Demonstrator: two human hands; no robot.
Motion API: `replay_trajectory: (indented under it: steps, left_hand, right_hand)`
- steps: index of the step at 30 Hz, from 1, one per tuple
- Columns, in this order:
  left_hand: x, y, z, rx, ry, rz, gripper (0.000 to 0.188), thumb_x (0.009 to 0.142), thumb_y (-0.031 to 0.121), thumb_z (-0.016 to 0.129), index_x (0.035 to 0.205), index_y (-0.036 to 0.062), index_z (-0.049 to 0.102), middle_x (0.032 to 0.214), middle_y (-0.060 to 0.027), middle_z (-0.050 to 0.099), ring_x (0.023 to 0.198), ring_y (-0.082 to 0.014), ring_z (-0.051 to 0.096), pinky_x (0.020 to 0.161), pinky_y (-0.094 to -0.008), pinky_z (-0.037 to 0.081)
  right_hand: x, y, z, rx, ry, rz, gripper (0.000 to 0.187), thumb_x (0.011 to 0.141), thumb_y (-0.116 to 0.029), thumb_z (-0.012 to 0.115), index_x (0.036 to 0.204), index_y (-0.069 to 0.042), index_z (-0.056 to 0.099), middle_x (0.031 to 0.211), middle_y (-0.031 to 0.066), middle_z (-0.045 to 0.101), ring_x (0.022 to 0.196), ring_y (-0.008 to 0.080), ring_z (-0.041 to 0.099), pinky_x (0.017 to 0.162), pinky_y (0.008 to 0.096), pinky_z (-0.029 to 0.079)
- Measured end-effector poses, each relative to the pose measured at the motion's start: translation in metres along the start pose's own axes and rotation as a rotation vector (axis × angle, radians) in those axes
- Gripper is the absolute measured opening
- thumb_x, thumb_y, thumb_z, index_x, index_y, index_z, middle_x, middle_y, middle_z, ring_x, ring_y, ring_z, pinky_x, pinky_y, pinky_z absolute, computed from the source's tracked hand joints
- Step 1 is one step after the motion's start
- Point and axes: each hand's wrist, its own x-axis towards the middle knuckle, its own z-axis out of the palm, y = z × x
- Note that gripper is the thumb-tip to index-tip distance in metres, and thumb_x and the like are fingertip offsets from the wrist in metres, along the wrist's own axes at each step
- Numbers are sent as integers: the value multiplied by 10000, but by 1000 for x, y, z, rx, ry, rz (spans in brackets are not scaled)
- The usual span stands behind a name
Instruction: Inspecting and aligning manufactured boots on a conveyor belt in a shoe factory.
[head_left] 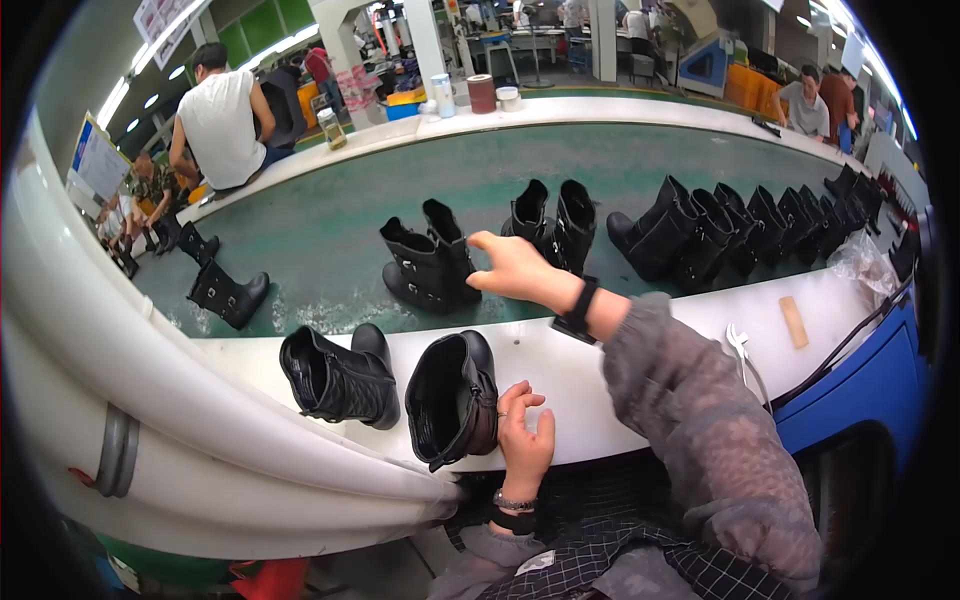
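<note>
My left hand (526,435) rests on the white ledge beside a black ankle boot (475,385), its loosely bent fingers apart and close against the boot's side. A second black boot (355,380) with a quilted shaft stands to the left of that one. Over the green belt, my right hand (520,268) is stretched out with thumb and forefinger apart. It is at the right side of a pair of black buckled boots (420,270); whether it touches them I cannot tell. Another black pair (575,225) stands just behind this hand.
A row of black boots (710,235) runs along the green belt (330,205) to the right. Pliers (738,340) and a tan strip (793,322) lie on the white ledge (690,320). A large white curved machine body (150,370) bounds the left. Several people sit beyond.
</note>
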Motion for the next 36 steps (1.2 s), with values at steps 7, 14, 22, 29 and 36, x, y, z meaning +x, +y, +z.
replay_trajectory:
  steps: [7,14,22,29,36]
  left_hand:
    - [3,4,1,34,1,30,117,752,49,621,862,10,620,1062,-171,631,983,-309,609,885,-377,475]
    - [-2,2,4,48,17,-2,103,753,48,618,848,8,620,1045,-162,639,979,-301,613,882,-369,474]
    - [-1,2,1,29,-25,4,91,777,51,608,857,9,618,1031,-177,637,963,-325,615,865,-382,482]
    - [-1,4,4,36,-25,12,81,780,44,604,852,10,619,1019,-171,639,967,-316,611,878,-381,475]
    - [0,9,7,12,-27,17,86,784,52,606,855,4,616,1009,-179,641,949,-324,617,871,-378,478]
  right_hand:
    - [-54,23,-76,-31,406,133,485,758,-200,682,1208,-87,543,1087,216,641,858,356,670,745,422,539]
    - [-47,37,-54,-423,445,20,902,657,-125,743,1454,-223,334,1501,327,161,1300,476,339,1009,500,402]
    - [-10,-11,-9,-453,317,11,625,675,-128,682,1248,17,480,1143,157,508,939,340,583,799,409,508]
    - [20,34,7,-91,345,-9,167,733,-125,624,843,-28,543,876,193,603,845,397,615,730,476,499]
    - [-6,-2,-113,272,445,-9,240,696,-160,721,626,-22,538,535,85,519,495,140,486,491,308,407]
